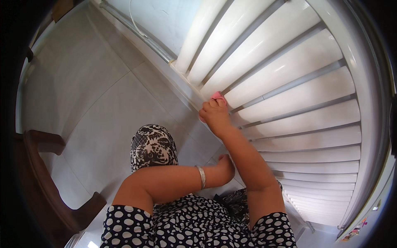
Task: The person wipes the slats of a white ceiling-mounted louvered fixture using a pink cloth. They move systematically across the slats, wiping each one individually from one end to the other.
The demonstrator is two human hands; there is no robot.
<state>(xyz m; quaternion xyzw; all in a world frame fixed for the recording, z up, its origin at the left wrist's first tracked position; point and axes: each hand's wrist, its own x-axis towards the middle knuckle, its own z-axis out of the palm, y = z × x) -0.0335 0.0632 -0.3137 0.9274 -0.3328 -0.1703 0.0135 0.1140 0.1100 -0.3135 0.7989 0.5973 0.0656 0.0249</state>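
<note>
Cloth, pink and bunched small (217, 96), sits in the grip of the right hand (214, 115) at the floor end of the white slatted radiator (285, 72). From my remote seat I read that crumpling as deliberate: a wad this compact suits the narrow gaps between slats, where a spread sheet would catch. The fingers close over it from above, and pink shows both beyond the fingertips and at the heel of the grip, so I take it that fabric, rather than bare skin, meets the metal.

The right arm is stretched almost straight, I judge because the slats' bottom ends lie low and far from the shoulder. The left hand (225, 169) is bent at the wrist beside the right forearm, apart from the other hand; its fingers are turned away from my lens, so I cannot tell whether they hold anything. That arm, with a silver bangle (201, 177), crosses in front of a patterned trouser knee (154, 144), probably as a prop for the forward lean.

Over the grey tiled floor (111, 120), I see a dark wooden chair (33, 182) off to the left. A pipe (151, 44) follows the wall base toward the radiator, presumably feeding it.
</note>
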